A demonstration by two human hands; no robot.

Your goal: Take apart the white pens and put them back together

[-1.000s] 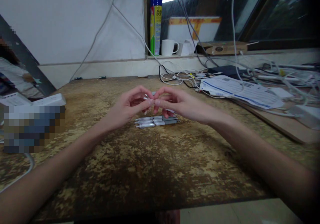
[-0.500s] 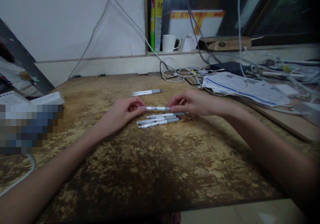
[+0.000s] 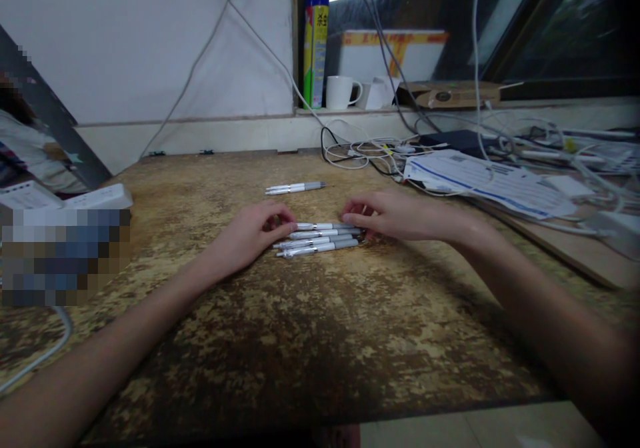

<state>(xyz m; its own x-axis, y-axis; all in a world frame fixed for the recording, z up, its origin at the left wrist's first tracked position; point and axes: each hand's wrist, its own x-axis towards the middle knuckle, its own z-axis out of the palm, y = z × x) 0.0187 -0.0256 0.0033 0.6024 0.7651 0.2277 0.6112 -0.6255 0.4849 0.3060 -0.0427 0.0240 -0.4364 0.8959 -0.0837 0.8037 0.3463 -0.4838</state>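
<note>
A white pen (image 3: 316, 227) with a grey grip lies level between my hands, at the far side of a row of similar pens (image 3: 320, 249). My left hand (image 3: 260, 230) pinches its clicker end between thumb and fingers. At the other end, my right hand (image 3: 373, 215) has its thumb and fingertips closed on the grey tip section. The fingers hide both ends of this pen. Farther back on the worn wooden table (image 3: 280, 341), more white and grey pens (image 3: 295, 187) lie close together, apart from both hands.
Tangled cables (image 3: 370, 149) and printed paper (image 3: 485, 180) lie on the right, by a wooden board (image 3: 560, 248). A white mug (image 3: 343, 93) and a spray can (image 3: 316, 41) stand on the window ledge. White power strips (image 3: 97, 197) sit at left.
Both hands have brought the pen down and nearer, from just beyond the row to against its far side. The pens at the back stay put; the camera view has shifted slightly.
</note>
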